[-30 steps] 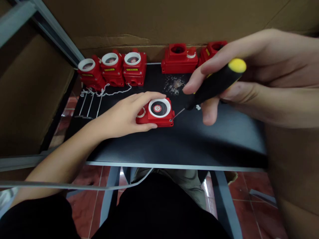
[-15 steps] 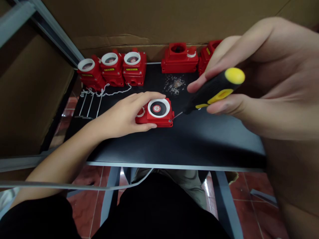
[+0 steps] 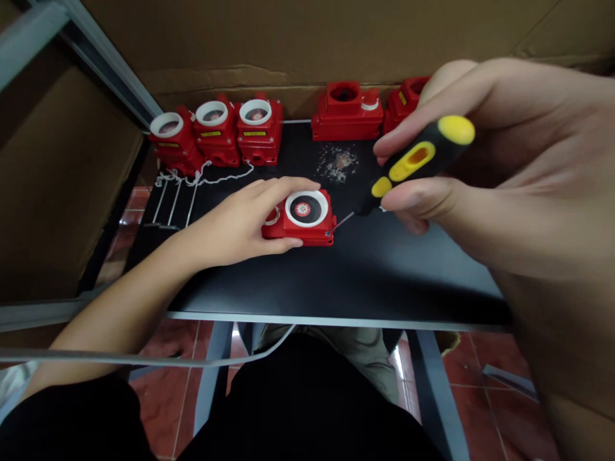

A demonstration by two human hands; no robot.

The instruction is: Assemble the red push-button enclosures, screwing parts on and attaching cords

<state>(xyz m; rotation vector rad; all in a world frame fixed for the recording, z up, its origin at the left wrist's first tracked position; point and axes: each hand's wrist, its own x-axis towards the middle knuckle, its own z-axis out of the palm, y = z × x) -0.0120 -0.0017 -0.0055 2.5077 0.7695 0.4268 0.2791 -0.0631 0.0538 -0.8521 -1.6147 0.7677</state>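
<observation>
My left hand is wrapped round a small red housing lying on the black tabletop, thumb along its near side and fingers over the far side. A white ring on its top frames a dark disc with a red and white emblem. In my right hand is a black and yellow screwdriver, its handle pinched between thumb and fingers. The thin shaft slants down to the left, and its tip meets a screw at the housing's near right corner.
Three red housings with white rings stand at the back left, white string and thin metal rods before them. Two more red housings are at the back, near pale shavings. A cardboard wall rises behind.
The screwdriver handle has turned about its axis, showing its yellow inlay from another side. My right fingers and thumb have shifted on it. The left hand and housing stay put.
</observation>
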